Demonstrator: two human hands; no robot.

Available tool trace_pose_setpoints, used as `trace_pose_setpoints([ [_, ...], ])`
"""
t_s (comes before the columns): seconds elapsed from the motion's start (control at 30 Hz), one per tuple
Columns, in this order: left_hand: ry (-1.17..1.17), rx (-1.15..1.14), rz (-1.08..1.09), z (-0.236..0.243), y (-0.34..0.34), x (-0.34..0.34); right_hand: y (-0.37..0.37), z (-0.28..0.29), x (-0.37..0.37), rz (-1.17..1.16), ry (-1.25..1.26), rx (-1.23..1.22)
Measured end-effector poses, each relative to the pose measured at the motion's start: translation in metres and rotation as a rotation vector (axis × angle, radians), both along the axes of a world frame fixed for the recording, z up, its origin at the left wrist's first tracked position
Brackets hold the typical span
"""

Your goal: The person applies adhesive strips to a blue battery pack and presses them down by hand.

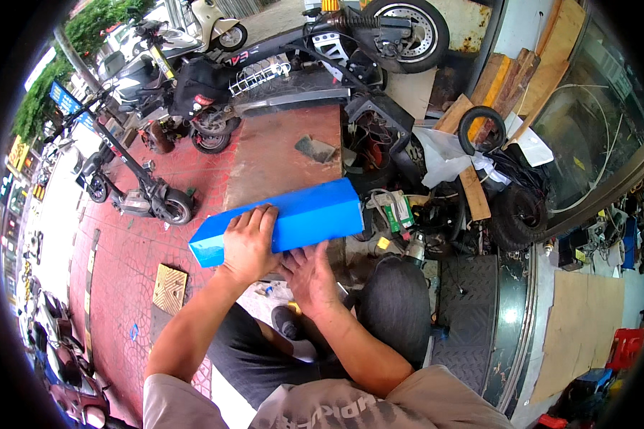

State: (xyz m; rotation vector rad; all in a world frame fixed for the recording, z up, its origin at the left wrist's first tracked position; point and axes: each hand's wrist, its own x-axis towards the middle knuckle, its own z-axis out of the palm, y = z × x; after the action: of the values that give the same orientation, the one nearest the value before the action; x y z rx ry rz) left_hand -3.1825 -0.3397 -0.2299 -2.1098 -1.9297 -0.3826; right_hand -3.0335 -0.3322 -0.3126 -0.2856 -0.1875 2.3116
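Observation:
A long blue block with flat faces (308, 209) lies across my view above my lap, slightly tilted. My left hand (254, 236) is closed on it, fingers over the top near the middle. My right hand (306, 282) has its palm up and fingers stretched out and apart against the block's lower edge; some fingertips are hidden by it. A green-and-white object (397, 209) and a silver power tool (415, 250) are among cables to the right of the block.
An electric scooter (139, 202) stands on red paving (122, 272) at left. A tipped two-wheeler (322, 43) is ahead. Wood boards (490, 86), tyres (519, 214) and a glass pane (597, 129) are at right, beside a rubber mat (461, 322) and cardboard (576, 329).

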Motion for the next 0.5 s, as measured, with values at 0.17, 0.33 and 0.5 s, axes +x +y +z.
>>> trace_pose_setpoints([
  [0.17,0.031,-0.133,-0.016,0.013,-0.005,0.002,-0.006,0.003,0.013,0.011,-0.175,0.219],
  [0.33,-0.005,-0.252,-0.121,0.021,-0.024,-0.012,-0.013,0.000,0.026,0.086,-0.235,0.116],
  [0.5,-0.004,-0.278,-0.092,0.013,-0.027,-0.015,-0.003,-0.006,0.042,0.295,-0.406,0.080],
])
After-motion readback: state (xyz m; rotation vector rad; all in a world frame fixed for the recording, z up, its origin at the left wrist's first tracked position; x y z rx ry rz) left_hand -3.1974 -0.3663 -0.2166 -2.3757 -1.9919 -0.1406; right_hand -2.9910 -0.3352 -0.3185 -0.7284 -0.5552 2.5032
